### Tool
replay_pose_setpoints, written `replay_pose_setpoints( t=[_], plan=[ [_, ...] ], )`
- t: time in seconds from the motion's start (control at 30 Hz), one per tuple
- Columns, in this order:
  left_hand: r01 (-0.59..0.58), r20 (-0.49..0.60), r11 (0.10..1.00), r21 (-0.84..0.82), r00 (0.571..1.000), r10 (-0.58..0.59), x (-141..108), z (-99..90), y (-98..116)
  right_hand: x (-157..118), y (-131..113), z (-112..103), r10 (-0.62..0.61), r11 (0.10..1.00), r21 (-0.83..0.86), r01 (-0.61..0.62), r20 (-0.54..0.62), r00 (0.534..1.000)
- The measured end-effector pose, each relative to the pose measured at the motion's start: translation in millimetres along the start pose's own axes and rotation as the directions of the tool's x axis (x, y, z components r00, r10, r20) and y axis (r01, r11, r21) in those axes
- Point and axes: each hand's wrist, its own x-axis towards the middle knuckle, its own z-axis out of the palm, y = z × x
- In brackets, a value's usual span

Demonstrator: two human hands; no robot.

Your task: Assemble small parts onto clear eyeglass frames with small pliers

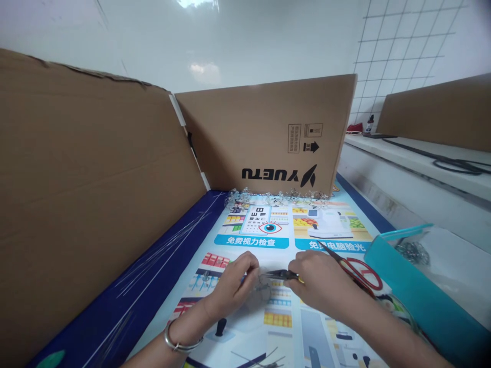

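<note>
My left hand (238, 278), with a silver bangle on the wrist, is closed in a pinch on a thin wire piece (263, 286) over the printed mat. My right hand (316, 273) is wrapped round small pliers (282, 274), whose dark jaws point left to the wire beside my left fingertips. The wire's exact shape is blurred. Red-handled scissors (362, 275) lie just right of my right hand, blades toward the upper left.
Cardboard panels (230, 133) stand at the back and left. Wire pieces (276, 198) line the back panel's foot. A teal box (425, 291) holding coiled wire is at right. Loose wires (169, 245) lie at left, and cut pieces (264, 360) at the front edge.
</note>
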Motion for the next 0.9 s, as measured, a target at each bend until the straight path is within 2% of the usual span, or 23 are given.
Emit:
replay_pose_setpoints(
  t=[0.27, 0.47, 0.9],
  plan=[
    [0.002, -0.022, 1.0, 0.004, 1.0, -0.002, -1, 2.4, 0, 3, -16, 19, 0.023, 0.999, -0.025, -0.024, -0.072, 0.997],
    [-0.045, -0.009, 0.999, 0.023, 0.999, 0.045, -1, 3.9, -2, 4, -17, 25, 0.029, 1.0, -0.011, -0.03, -0.078, 0.997],
    [-0.055, 0.025, 0.998, 0.011, 0.998, 0.055, -4, 7.8, -8, 4, -18, 33, 0.022, 1.0, 0.011, -0.021, -0.102, 0.995]
  ],
)
